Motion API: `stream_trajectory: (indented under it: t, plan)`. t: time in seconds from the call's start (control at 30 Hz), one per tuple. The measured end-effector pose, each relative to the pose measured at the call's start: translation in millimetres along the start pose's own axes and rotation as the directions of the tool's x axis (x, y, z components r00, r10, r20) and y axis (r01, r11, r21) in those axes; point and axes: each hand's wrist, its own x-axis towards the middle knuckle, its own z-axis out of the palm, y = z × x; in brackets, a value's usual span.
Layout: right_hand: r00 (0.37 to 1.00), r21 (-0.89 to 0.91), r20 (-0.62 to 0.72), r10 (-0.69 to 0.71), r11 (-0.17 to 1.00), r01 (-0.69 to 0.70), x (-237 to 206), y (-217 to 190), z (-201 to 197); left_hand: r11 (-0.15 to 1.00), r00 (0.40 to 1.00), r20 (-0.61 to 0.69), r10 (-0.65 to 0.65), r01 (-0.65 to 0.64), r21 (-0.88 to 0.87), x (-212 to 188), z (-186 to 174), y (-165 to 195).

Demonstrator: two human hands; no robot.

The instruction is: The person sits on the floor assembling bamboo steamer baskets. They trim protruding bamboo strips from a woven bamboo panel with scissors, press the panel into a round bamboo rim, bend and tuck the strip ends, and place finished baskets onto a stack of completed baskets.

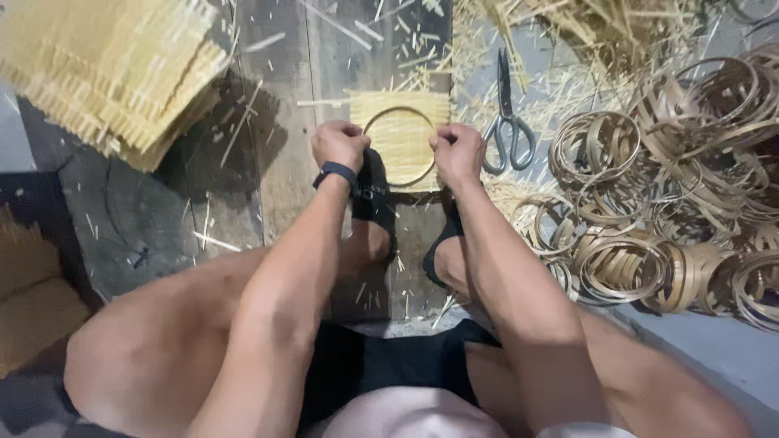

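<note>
left hand (341,144): clenched on the left edge of the bamboo ring (401,146), fingers curled down over it, pressing it onto the woven mat (399,134). dark wristband (336,171) just behind the knuckles

right hand (458,152): same deal from my view, fist closed on the right edge of the ring, gripping ring and mat together as far as I can tell

bamboo ring: thin hoop lying flat on the mat, spanning the gap between the two fists, its far arc open to view past the knuckles

woven mat: small pale yellow square of woven strips under the ring, sitting on the wooden plank (280,105) right between and beyond both hands

feet: in dark sandals (375,199), just on the near side of the grip, toes touching the mat's near edge

scissors (508,122): lying on the floor just to the right of the right fist, blades pointing away from me, not touched

pile of rings (673,186): big heap of finished bamboo hoops well out to the right of the grip

stack of mats (114,69): thick stack of the same woven squares, well off to the far left of the left fist

scraps: bamboo slivers (568,49) scattered all over beyond the hands, thickest at far right
</note>
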Motion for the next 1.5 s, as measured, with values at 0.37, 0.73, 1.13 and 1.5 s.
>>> stream_trajectory:
  t: [0.37, 0.73, 1.13, 1.5]
  plan:
    - [0.991, 0.116, 0.135, 0.021, 0.993, -0.037, 13.1, 18.1, -4.6, 0.996, 0.997, -0.016, -0.072, 0.073, 0.043, 0.9, 4.4, -0.1]
    - [0.935, 0.083, 0.354, 0.008, 0.996, -0.040, 31.3, 17.0, -14.6, 0.996, 0.978, 0.199, -0.059, 0.070, -0.047, 14.1, -9.8, -14.1]
    - [0.652, 0.521, 0.469, 0.596, 0.408, -0.749, -106.0, -16.6, 64.4, 0.706, 0.702, 0.080, 0.707, -0.697, -0.126, 13.3, 32.9, 21.0]
    - [0.942, 0.318, 0.227, 0.248, 0.895, -0.312, -120.7, 10.0, 73.3, 0.839, 0.827, 0.149, 0.542, -0.525, -0.142, 6.8, 37.0, 21.9]
